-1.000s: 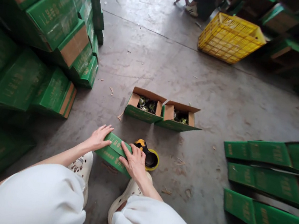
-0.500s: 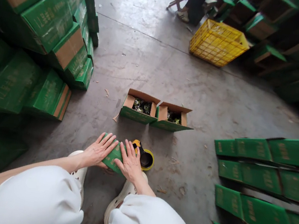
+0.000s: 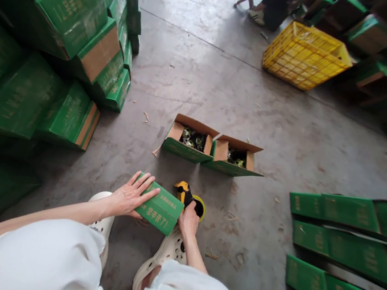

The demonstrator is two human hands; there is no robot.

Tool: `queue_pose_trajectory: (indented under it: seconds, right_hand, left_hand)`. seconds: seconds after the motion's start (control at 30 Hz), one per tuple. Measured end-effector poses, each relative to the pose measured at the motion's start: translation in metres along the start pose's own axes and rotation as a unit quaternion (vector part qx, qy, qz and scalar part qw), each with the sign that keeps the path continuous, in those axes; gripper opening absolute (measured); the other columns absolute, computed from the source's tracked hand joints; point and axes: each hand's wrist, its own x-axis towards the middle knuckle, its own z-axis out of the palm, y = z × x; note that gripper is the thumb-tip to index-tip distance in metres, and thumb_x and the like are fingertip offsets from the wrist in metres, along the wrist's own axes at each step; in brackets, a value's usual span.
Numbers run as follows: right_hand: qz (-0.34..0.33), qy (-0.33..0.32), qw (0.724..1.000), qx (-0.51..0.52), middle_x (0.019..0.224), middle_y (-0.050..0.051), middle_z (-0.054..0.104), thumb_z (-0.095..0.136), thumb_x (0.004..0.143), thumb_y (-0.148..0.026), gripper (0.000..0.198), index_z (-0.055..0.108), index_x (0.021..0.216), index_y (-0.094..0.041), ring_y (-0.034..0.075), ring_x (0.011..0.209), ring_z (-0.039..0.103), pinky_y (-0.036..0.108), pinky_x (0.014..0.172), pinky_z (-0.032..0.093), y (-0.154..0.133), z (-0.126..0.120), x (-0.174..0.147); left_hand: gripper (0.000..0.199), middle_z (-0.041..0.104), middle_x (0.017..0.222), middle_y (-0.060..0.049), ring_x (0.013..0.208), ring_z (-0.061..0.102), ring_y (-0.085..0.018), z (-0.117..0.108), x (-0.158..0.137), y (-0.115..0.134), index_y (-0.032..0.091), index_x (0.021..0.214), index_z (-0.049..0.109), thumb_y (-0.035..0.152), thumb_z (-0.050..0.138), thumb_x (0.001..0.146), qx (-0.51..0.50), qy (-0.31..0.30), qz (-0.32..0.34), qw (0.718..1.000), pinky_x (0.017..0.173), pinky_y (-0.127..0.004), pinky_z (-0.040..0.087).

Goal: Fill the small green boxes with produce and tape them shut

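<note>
Between my feet stands a green carton (image 3: 162, 207) with its top flaps folded flat and pale printed characters on it. My left hand (image 3: 132, 196) lies across the carton's left end, fingers over the top and thumb down the near side. At the carton's right end, my right hand (image 3: 189, 219) is closed around the handle of a tape dispenser (image 3: 185, 194), which has a yellow-orange head and a roll of yellow-edged tape. The dispenser is on the floor or just above it; I cannot tell which.
Ahead, two open cartons (image 3: 188, 151) (image 3: 232, 169) hold dark, shiny wrapped items. Stacked green cartons (image 3: 71, 10) rise on the left; rows of green cartons (image 3: 352, 214) stand on the right. Farther off are a yellow crate (image 3: 304, 57) and a seated person's shoe (image 3: 256, 16).
My right hand has left the carton's top and closed on the tape dispenser beside it. My left hand stays on the carton. The view has shifted slightly left.
</note>
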Motion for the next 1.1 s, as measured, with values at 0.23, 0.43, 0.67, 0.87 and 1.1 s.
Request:
queue_pose_trajectory:
  seconds: [0.23,0.43,0.67,0.87,1.1]
  right_hand:
    - [0.001,0.083,0.984,0.157,0.083,0.009,0.072,0.044,0.099,-0.065,0.047,0.060,0.095,-0.021,0.026,0.078,0.068,0.030,0.067,0.045,0.015,-0.088,-0.016]
    - [-0.267,-0.120,0.924,0.246,0.070,-0.004,0.056,0.060,0.091,-0.064,0.045,0.059,0.080,-0.021,0.014,0.064,0.049,0.024,0.057,0.035,-0.044,-0.149,-0.046]
    - [-0.296,-0.165,0.928,0.155,0.065,-0.005,0.048,0.059,0.091,-0.061,0.047,0.056,0.072,-0.019,0.012,0.062,0.043,0.025,0.055,0.027,-0.086,-0.130,-0.034]
    - [-0.297,-0.226,0.913,0.165,0.073,-0.003,0.055,0.061,0.091,-0.063,0.046,0.062,0.082,-0.018,0.013,0.067,0.048,0.024,0.057,0.032,-0.086,-0.136,-0.029]
    - [-0.286,-0.262,0.906,0.169,0.073,-0.001,0.058,0.063,0.089,-0.064,0.045,0.062,0.082,-0.019,0.015,0.066,0.053,0.025,0.056,0.036,-0.091,-0.133,-0.021]
  left_hand:
    - [0.116,0.029,0.167,-0.030,0.155,0.025,-0.050,-0.010,0.011,0.004,0.022,0.168,0.024,0.076,0.074,0.077,0.007,0.004,-0.035,0.999,0.124,-0.067,0.010]
    - [0.108,0.029,0.168,-0.028,0.156,0.022,-0.050,-0.004,0.011,0.005,0.020,0.165,0.032,0.071,0.075,0.080,-0.017,0.004,-0.045,0.999,0.125,-0.069,0.006]
    - [0.115,0.023,0.171,-0.027,0.160,0.015,-0.045,0.003,0.002,-0.008,0.012,0.165,0.030,0.045,0.090,0.073,-0.115,0.007,-0.027,0.993,0.129,-0.062,0.009]
    - [0.059,0.046,0.163,-0.014,0.154,0.039,-0.032,-0.016,-0.027,-0.028,0.022,0.149,0.058,0.024,0.062,0.090,-0.406,0.127,-0.152,0.892,0.126,-0.053,0.032]
    - [0.043,0.079,0.099,-0.009,0.094,0.074,-0.023,-0.045,-0.021,-0.033,0.016,0.105,0.079,0.055,0.069,0.088,-0.652,0.128,-0.388,0.639,0.080,-0.031,0.060]
